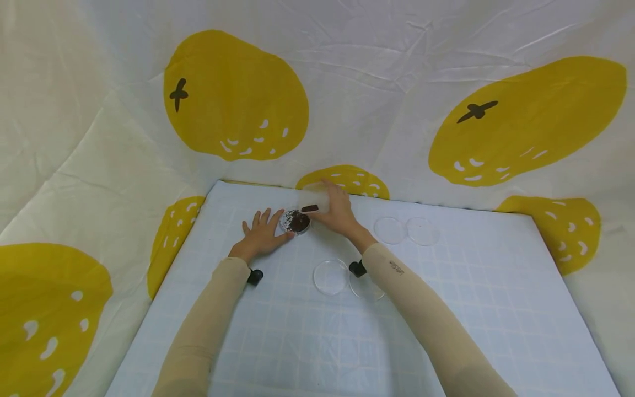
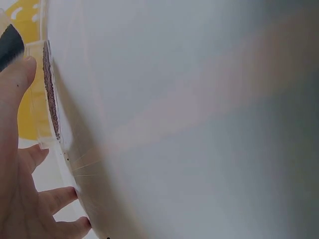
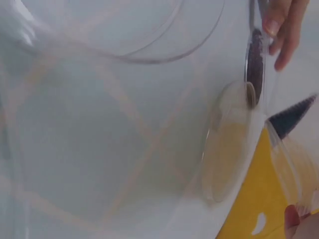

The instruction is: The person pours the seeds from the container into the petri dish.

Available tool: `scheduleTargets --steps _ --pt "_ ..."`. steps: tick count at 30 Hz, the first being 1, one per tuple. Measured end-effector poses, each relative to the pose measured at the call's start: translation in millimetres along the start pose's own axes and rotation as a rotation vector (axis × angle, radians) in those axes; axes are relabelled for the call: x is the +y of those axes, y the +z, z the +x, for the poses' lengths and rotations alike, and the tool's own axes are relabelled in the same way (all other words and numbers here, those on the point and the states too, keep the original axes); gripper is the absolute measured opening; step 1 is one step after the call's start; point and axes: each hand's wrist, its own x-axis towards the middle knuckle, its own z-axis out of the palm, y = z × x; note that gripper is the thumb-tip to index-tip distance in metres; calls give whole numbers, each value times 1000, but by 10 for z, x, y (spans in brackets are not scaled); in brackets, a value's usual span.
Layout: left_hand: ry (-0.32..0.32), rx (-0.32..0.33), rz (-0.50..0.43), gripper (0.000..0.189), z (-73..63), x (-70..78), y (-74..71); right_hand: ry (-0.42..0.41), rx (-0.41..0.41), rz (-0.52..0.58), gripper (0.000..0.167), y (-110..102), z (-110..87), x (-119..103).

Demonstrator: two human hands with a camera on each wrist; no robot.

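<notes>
At the left back of the table, a petri dish [image 1: 296,221] carries dark brown granules [image 1: 300,223] over part of its base. My left hand [image 1: 260,234] holds this dish at its edge, thumb on the near side and forefinger on the far side, other fingers spread on the table. Over its right side my right hand [image 1: 338,209] grips a clear cup-like container [image 1: 317,194], tilted, with more dark granules gathered along its low edge. Seen from the left wrist, the dish wall [image 2: 40,99] shows a thin dark layer inside. The right wrist view shows the dark wedge inside the container [image 3: 294,159].
Two clear round dishes [image 1: 390,230] lie side by side to the right. Another pair [image 1: 331,277] sits nearer the middle, partly under my right forearm. A patterned cloth [image 1: 367,110] hangs behind the table's back edge. Stray specks lie beside the filled dish.
</notes>
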Motion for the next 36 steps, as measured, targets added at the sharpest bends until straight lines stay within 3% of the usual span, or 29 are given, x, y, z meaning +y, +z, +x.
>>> scheduleTargets --steps 4,13,22,29,32,36 --pt "1 0 7 90 19 -22 18 29 17 117 102 -89 -61 46" --pt "2 -3 -3 91 48 -45 44 168 -7 269 103 -319 -323 132" --pt "9 -5 -13 91 1 -19 17 214 -4 469 104 -673 -671 233" --pt "8 5 -23 90 -34 7 -15 225 28 536 97 -924 -903 320" --pt "13 13 -23 89 -34 9 -10 257 28 548 95 -1075 -1013 197" --pt "19 14 -22 89 -37 18 -2 303 50 566 96 -1197 -1160 188"
